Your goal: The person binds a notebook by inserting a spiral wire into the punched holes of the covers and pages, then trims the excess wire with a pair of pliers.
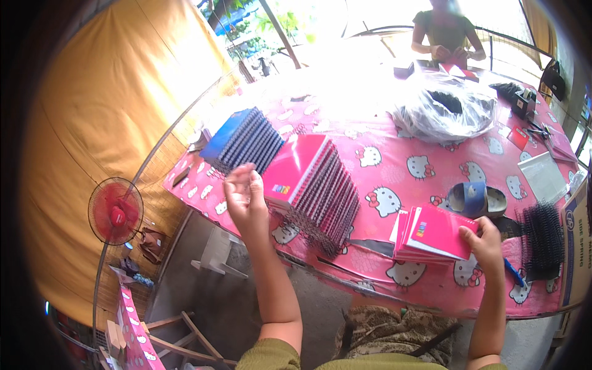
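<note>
My left hand [245,196] is raised at the near left side of a tall stack of spiral-bound pink notebooks [295,165]. Its fingers are loosely bent and apart, with nothing in them. At the right, my right hand [488,245] grips the right edge of a small fanned pile of pink notebook covers [436,233], thumb on top; the fingers beneath are partly hidden. No wire coil shows on this pile. Behind the tall stack stands a stack of blue spiral notebooks [242,140].
Black wire coils [542,237] lie by a cardboard box [576,246] at the right. Nearby are a blue slipper [468,197], a blue pen [513,272] and a clear plastic bag [444,114] of dark coils. A person [449,34] works across the pink table. A red fan [116,213] stands left.
</note>
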`<state>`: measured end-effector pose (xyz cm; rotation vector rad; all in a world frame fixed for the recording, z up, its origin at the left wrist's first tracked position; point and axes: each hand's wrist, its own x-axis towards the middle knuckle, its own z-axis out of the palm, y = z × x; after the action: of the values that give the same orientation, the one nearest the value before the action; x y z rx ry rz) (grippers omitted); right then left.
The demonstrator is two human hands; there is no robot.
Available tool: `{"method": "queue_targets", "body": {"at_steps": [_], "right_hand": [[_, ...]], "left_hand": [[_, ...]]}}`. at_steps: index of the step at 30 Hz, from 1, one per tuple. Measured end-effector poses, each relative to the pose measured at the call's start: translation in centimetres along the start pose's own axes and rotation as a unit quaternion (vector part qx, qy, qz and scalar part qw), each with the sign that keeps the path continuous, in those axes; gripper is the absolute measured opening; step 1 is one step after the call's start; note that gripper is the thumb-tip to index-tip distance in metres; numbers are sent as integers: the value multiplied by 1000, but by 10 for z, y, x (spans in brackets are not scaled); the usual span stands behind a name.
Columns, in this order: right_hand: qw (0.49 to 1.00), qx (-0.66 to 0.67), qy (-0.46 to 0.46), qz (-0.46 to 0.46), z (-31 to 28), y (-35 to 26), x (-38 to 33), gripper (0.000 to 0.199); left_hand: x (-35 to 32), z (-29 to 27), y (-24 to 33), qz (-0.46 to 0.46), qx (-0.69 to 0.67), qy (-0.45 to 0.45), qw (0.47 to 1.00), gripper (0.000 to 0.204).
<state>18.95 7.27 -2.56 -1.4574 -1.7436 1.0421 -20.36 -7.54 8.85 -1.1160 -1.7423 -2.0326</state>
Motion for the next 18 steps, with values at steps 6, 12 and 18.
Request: {"method": "queue_targets", "body": {"at_steps": [6,12,18], "right_hand": [[985,67,91,-133,-16,-43,-18,24],[952,251,-15,-177,37,-30,-18,29],[960,222,-22,-171,42,-24,-21,29]], "left_hand": [[-103,12,62,248,0,-65,967,52],[-191,117,23,-71,-141,-349,924,81],[-188,114,43,60,89,-363,925,76]]}}
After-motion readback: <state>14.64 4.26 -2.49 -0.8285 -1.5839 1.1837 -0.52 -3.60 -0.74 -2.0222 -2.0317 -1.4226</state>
